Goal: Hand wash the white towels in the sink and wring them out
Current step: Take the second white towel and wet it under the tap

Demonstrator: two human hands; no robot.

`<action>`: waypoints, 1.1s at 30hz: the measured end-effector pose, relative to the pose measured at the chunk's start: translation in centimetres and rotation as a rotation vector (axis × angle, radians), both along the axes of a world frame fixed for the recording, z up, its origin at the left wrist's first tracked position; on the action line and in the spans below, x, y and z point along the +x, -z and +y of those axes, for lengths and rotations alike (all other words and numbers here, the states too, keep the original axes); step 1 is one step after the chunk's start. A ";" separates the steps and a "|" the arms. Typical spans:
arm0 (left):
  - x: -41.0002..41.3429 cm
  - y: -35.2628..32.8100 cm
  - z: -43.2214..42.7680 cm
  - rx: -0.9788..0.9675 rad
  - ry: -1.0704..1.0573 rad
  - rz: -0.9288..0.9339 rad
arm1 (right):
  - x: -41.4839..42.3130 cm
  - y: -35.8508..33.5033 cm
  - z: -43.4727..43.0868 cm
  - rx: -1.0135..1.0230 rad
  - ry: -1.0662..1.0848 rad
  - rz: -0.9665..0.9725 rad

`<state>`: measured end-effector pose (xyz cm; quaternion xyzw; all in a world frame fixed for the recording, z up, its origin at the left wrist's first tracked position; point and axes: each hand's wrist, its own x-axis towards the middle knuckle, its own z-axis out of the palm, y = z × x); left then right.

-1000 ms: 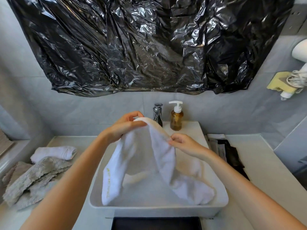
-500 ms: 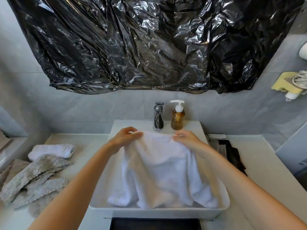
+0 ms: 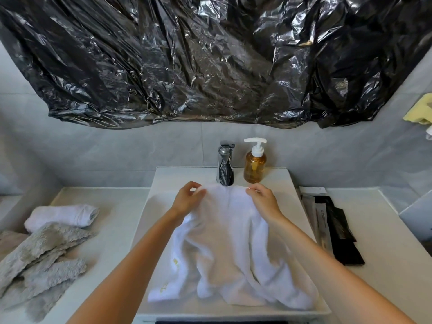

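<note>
Both hands over the sink point(image 3: 163, 181), holding one white towel point(image 3: 229, 242) by its top edge. Left hand point(image 3: 188, 199): fingers curled, thumb and fingertips pinching the towel's upper left corner. Right hand point(image 3: 263, 200): fingers curled, pinching the upper right corner. Corners held apart, so the top edge is stretched flat just below the tap point(image 3: 225, 167).

The towel hangs from the two grips and drapes down into the basin; its lower part lies bunched in folds on the sink bottom near the front rim. Small yellow marks visible on the lower left fold. Whether there is water in the basin cannot be told.

Soap bottle point(image 3: 255, 163), amber with white pump, stands upright just beside the tap on the sink's back ledge.

Left of the sink, on the counter point(image 3: 112, 220): a second rolled white towel point(image 3: 62, 215), and in front of it a pile of grey cloths point(image 3: 39, 260). Right of the sink: dark flat packets point(image 3: 336, 232). Black plastic sheet point(image 3: 210, 57) covers the wall above.
</note>
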<state>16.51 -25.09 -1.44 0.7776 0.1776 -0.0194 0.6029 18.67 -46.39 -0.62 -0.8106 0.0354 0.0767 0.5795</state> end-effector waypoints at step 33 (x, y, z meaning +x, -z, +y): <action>0.8 -0.4 -1.6 -0.028 0.029 -0.186 | 2.2 1.3 1.9 -0.231 -0.373 0.047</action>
